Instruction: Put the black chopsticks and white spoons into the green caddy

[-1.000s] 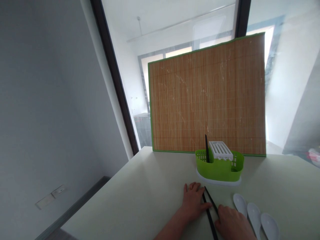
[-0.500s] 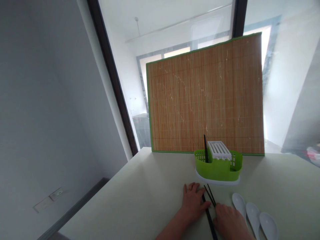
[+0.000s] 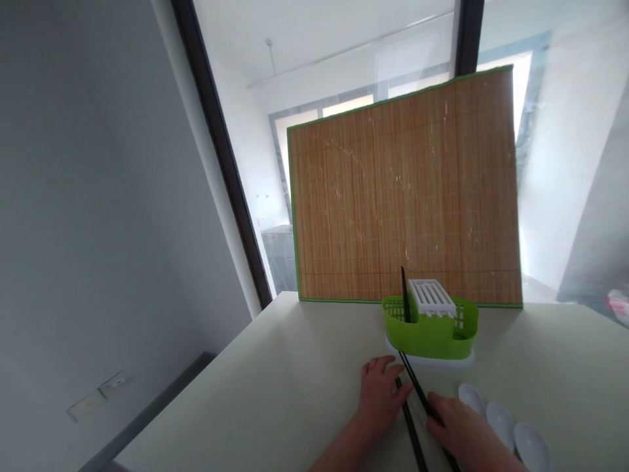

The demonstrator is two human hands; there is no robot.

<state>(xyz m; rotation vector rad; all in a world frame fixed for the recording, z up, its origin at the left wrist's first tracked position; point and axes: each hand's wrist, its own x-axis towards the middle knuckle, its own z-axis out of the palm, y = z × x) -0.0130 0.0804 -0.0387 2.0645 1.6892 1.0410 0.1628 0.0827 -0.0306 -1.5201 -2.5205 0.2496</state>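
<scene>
My right hand [image 3: 459, 426] is closed around a pair of black chopsticks [image 3: 415, 387], whose thin tips slant up toward the green caddy. My left hand [image 3: 381, 396] lies on the table with its fingers spread, the thumb beside or over the upper end of other black chopsticks [image 3: 413, 432] lying on the tabletop; whether it touches them I cannot tell. Just beyond both hands stands the green utensil caddy [image 3: 427, 337] on a white base, with a white slatted piece [image 3: 431, 296] on top. Black chopsticks [image 3: 405, 295] stand upright in its left compartment.
White spoons [image 3: 532, 448] lie in a row to the right of my right hand, partly hidden by it. A bamboo mat [image 3: 403, 196] with green edging stands upright at the back of the white table [image 3: 275, 393], against a glass wall. A grey wall is at the left.
The chopsticks in my right hand have moved forward, and their tips now lie close together near the caddy's base. My right hand has shifted slightly right. My left hand has hardly moved.
</scene>
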